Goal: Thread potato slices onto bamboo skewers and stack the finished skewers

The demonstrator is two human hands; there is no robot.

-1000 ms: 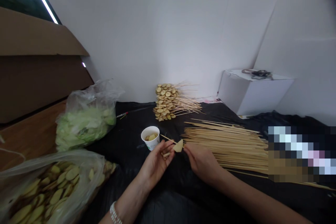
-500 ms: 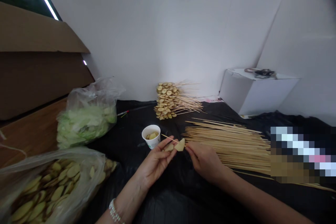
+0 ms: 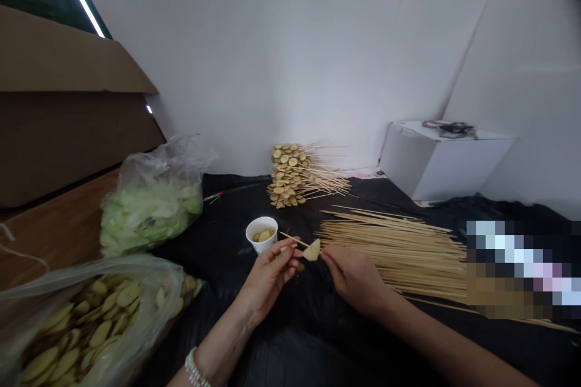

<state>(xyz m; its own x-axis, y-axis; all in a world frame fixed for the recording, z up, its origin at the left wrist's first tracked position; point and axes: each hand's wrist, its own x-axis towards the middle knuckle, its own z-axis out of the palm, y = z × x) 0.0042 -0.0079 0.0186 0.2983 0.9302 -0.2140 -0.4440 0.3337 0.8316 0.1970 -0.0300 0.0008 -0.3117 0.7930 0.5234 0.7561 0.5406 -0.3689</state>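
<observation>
Between finger and thumb, my right hand [image 3: 351,272] grips a bamboo skewer that points left toward the paper cup. A pale potato slice [image 3: 311,250] is threaded on the skewer just beyond my right fingertips. My left hand [image 3: 267,278] is closed on another potato slice, partly hidden by the fingers, close to the skewer's tip. Below the left fingers a small pale piece shows dimly on the dark cover; I cannot make out exactly what it is. Right behind my left hand stands a white paper cup [image 3: 261,223] with several potato pieces in it.
Loose bamboo skewers [image 3: 394,248] lie in a wide bundle at right. Skewered potato slices [image 3: 288,175] are stacked against the wall. To the left are a plastic bag of potato slices [image 3: 102,332] and a bag of lettuce [image 3: 145,217]. A white box [image 3: 458,166] stands back right.
My left fingers have closed in and turned over the slice near the skewer's tip. The right hand with the skewer and its threaded slice has hardly moved.
</observation>
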